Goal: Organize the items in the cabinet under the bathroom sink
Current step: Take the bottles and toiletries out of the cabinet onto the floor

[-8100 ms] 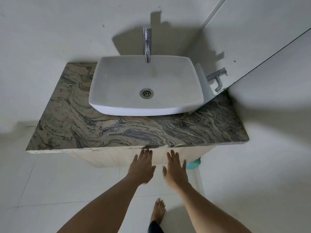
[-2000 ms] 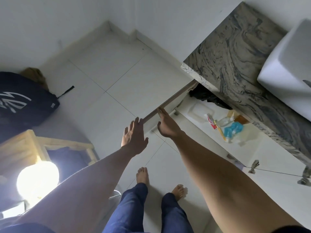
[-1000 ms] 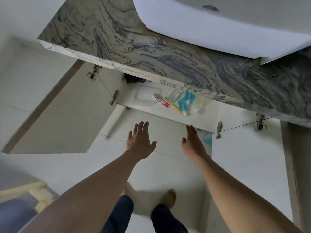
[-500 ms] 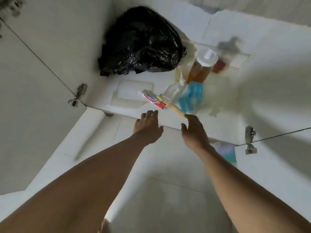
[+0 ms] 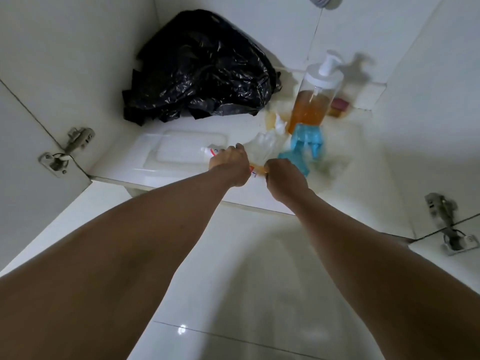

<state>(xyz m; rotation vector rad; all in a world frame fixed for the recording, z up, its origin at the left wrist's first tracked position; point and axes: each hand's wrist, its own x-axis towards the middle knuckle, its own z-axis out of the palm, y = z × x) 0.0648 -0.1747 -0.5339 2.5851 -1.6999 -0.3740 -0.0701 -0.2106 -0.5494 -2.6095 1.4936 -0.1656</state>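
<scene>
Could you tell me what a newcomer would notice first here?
A crumpled black plastic bag fills the back left corner. Right of it stands a pump bottle of orange liquid, a blue spray bottle before it. Near the front, the left hand grips a toothpaste tube.

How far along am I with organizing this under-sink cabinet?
Barely started. Done: the cabinet is open. In hand: left hand grips the toothpaste tube, right hand the yellow toothbrush. Still to do: black bag, pump bottle, blue spray bottle sit jumbled.

Black bag (image 5: 200, 74), pump bottle (image 5: 311, 107) at back
</scene>
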